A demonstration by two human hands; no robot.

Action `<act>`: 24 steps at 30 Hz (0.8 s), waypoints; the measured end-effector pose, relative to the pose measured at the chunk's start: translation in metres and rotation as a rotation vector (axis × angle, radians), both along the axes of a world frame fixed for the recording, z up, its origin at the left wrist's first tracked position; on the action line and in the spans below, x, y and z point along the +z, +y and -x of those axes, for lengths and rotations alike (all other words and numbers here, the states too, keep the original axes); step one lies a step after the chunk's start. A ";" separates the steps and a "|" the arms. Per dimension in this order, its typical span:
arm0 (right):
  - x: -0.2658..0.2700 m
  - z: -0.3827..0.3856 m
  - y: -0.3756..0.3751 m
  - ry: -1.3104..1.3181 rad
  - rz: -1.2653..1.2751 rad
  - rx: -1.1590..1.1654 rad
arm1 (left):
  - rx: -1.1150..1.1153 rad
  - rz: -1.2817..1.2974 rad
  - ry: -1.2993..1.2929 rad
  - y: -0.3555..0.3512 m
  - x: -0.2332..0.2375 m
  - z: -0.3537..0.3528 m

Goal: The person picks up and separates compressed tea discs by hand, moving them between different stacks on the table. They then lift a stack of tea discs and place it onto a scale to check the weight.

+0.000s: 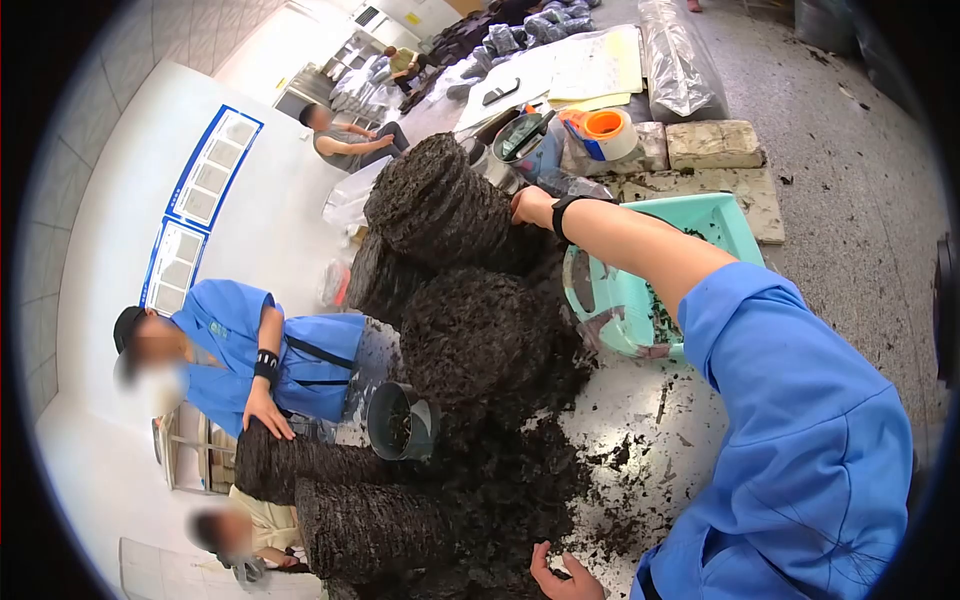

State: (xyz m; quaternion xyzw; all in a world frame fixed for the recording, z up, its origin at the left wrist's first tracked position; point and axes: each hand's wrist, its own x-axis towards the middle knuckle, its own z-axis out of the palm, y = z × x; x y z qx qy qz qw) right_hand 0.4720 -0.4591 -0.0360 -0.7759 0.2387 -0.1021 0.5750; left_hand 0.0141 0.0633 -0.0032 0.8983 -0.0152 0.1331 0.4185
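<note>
My right hand reaches to the side of an upper dark, layered stack, fingers curled together; whatever they hold is too small to make out. At the bottom edge my left hand is partly in view beside loose dark flakes, its thumb and finger apart, nothing visible between them. A second dark mound lies between my hands. Below my right forearm is a turquoise basket with dark bits inside.
A grey-green pot stands near a co-worker's hand, which rests on another dark stack. Further stacks lie lower left. Orange tape, a bucket and pale blocks are near the top. Other people are beyond.
</note>
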 end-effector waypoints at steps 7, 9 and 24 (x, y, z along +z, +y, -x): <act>0.054 0.039 0.028 0.121 0.230 -0.037 | 0.019 -0.012 0.026 0.002 -0.002 0.000; 0.062 0.039 0.030 0.375 0.720 0.159 | 0.028 -0.014 0.036 0.002 -0.002 0.000; 0.081 0.036 0.017 0.733 1.120 0.494 | 0.028 -0.029 0.017 -0.006 0.013 0.005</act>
